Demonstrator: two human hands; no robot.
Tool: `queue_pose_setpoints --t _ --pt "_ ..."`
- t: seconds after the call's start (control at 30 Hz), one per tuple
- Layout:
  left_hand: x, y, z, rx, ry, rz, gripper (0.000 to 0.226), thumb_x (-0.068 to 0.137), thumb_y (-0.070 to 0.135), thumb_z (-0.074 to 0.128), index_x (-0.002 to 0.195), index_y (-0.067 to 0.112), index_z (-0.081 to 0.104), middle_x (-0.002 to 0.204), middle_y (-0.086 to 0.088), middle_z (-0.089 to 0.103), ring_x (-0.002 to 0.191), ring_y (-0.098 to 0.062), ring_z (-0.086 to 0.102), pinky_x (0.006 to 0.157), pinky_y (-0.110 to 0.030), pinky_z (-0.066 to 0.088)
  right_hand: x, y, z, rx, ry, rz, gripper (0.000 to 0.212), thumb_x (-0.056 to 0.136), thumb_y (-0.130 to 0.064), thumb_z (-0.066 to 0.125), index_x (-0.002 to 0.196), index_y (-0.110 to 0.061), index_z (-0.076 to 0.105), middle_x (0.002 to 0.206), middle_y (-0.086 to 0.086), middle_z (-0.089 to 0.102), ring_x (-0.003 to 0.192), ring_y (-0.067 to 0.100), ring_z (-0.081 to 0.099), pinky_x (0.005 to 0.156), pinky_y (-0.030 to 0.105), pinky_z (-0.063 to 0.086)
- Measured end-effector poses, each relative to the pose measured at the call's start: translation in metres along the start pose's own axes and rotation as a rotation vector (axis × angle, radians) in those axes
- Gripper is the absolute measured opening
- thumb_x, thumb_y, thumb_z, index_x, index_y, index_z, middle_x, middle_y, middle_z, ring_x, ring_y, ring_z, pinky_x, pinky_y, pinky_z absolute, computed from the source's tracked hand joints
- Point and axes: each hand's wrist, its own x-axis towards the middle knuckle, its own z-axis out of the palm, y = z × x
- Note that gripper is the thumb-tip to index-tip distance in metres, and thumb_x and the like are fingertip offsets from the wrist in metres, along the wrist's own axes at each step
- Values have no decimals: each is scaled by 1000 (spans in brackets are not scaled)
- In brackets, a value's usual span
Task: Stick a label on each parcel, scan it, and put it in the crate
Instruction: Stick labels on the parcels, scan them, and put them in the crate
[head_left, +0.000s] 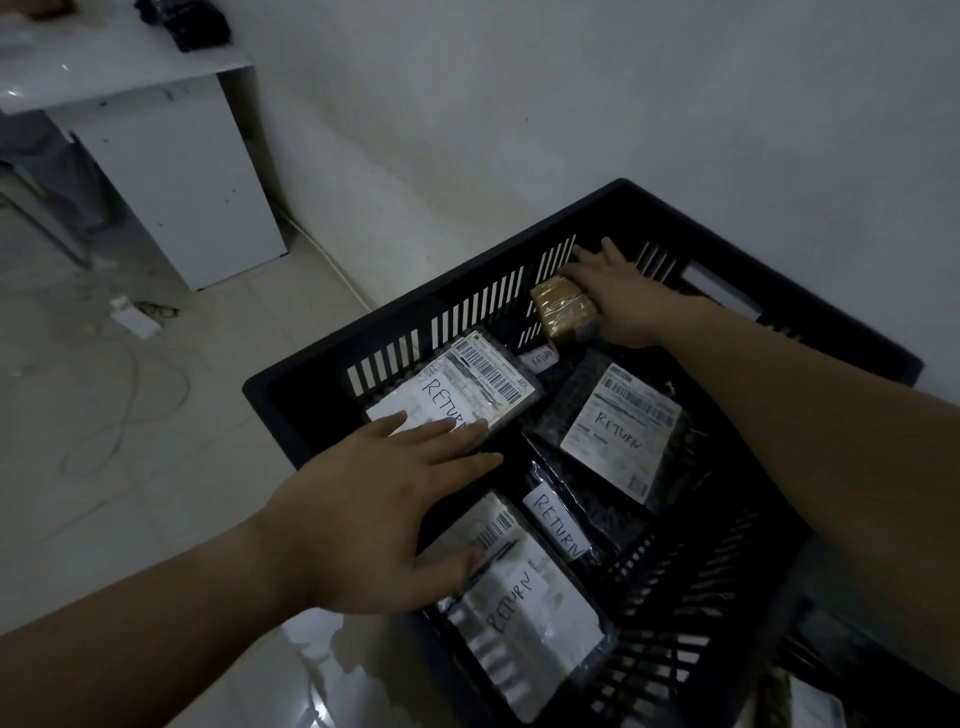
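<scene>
Left hand (374, 499) is laid flat, fingers straight and spread, on a labelled parcel (467, 389) by the crate's (291, 384) left wall. Brown parcel (563, 309) is tilted against the slatted wall near the far corner, just left of the right hand (615, 299), which covers its end; grip cannot be told. Bare floor is left along the right wall.

Pale tiled floor (218, 467) bears white desk (182, 182), loose cables (130, 405), white adapter (135, 319); black crate (519, 252) holds labelled parcels (618, 431).
</scene>
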Motion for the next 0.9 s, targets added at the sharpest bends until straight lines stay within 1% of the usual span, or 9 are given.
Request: queue_pose_setpoints --t 0.1,0.17,0.27,0.33,0.4,0.57,0.63,0.77,0.9 --pt "-1 1 0 1 10 2 80 90 76 31 160 39 22 168 11 14 155 -8 16 127 -44 18 -6 -4 3 28 24 21 96 80 -15 77 155 -22 17 165 9 -3 150 34 -12 119 62 5" --pt "-1 1 -1 2 5 1 80 88 73 32 160 39 23 168 11 14 155 -9 17 126 -44 19 -16 2 12 143 149 85 93 82 -9 73 156 -19 16 165 12 -5 151 33 -7 121 56 10" --pt "-1 2 -2 8 -1 -7 82 86 72 31 160 39 21 169 11 11 156 -8 15 127 -45 18 -37 17 30 274 379 160 77 89 -10 63 155 -16 23 160 16 21 144 35 28 114 43 30" --pt "0 2 -1 17 1 -2 82 86 72 31 161 39 21 169 11 11 156 -9 15 127 -45 19 -45 20 35 346 323 129 80 91 -1 57 157 -16 15 158 11 26 139 30 36 110 29 29" --pt "0 1 1 29 2 5 81 87 73 32 160 39 22 169 11 12 156 -9 16 127 -45 19 -43 20 33 384 209 117 88 89 8 53 158 -18 6 163 6 14 142 27 31 110 23 25" --pt "0 -2 5 39 27 18 79 90 72 36 160 41 20 169 12 12 156 -8 14 127 -43 17 -35 30 23 329 -62 284 96 95 -3 49 152 -32 -22 163 9 -20 148 33 18 118 36 27" --pt "0 -3 6 45 36 23 79 90 71 38 160 41 19 169 11 11 156 -9 15 127 -44 19 -38 27 23 344 -52 307 95 96 -4 48 152 -35 -23 162 10 -23 149 33 15 118 35 26" --pt "0 -3 5 48 67 39 78 90 69 39 160 39 23 169 9 13 155 -11 19 126 -43 20 -55 14 26 383 3 299 98 94 4 47 151 -37 -21 160 11 -27 148 34 16 107 35 36" --pt "-1 -4 3 30 96 58 73 90 67 42 156 36 37 167 7 26 150 -11 32 122 -42 30 -82 2 20 400 20 253 97 95 -5 50 152 -38 -20 161 12 -26 144 39 25 105 39 40"
